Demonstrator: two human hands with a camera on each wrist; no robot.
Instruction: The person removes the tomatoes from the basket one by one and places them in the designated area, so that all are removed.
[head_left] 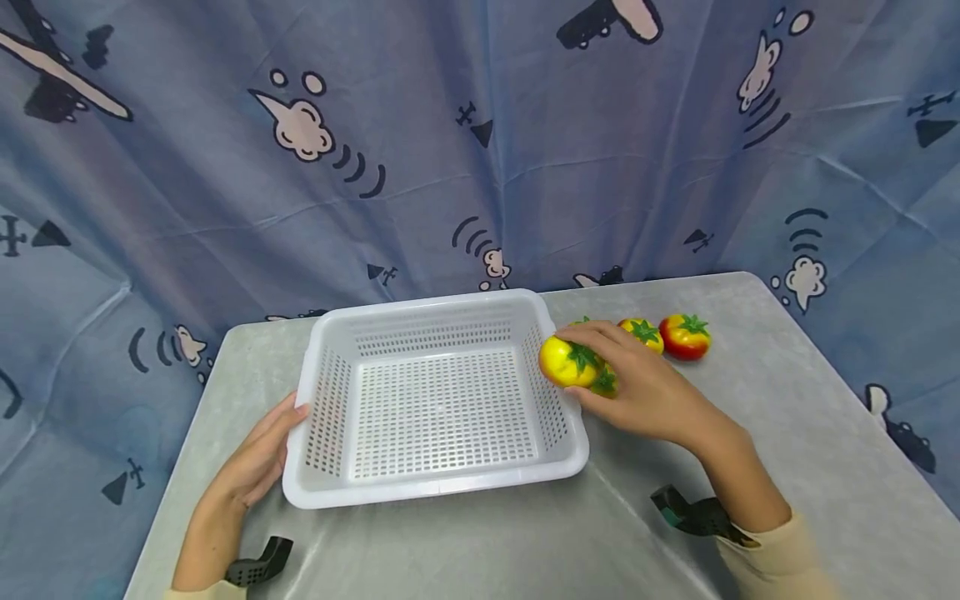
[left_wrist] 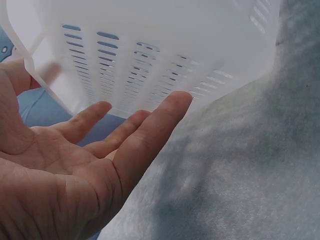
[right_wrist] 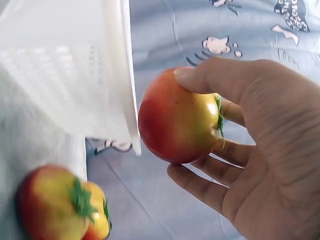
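Note:
A white perforated plastic basket (head_left: 442, 417) sits in the middle, its inside bare. At its left rim is my left hand (head_left: 255, 454); the thumb lies against the rim, and the fingers (left_wrist: 150, 140) reach under the slotted outer wall (left_wrist: 135, 65). My right hand (head_left: 637, 379) grips a yellow and red tomato (right_wrist: 177, 117) with green leaves between thumb and fingers, right beside the basket's right rim. Another tomato (head_left: 606, 382) shows partly behind the held one. Two more, a yellow one (head_left: 641, 333) and a red-yellow one (head_left: 685, 337), lie past the knuckles.
Everything stands on a grey-covered table (head_left: 757, 400) with rounded back corners. A blue patterned curtain (head_left: 420, 167) hangs right behind its back edge. Each wrist wears a black camera mount, such as the right-hand mount (head_left: 701, 515).

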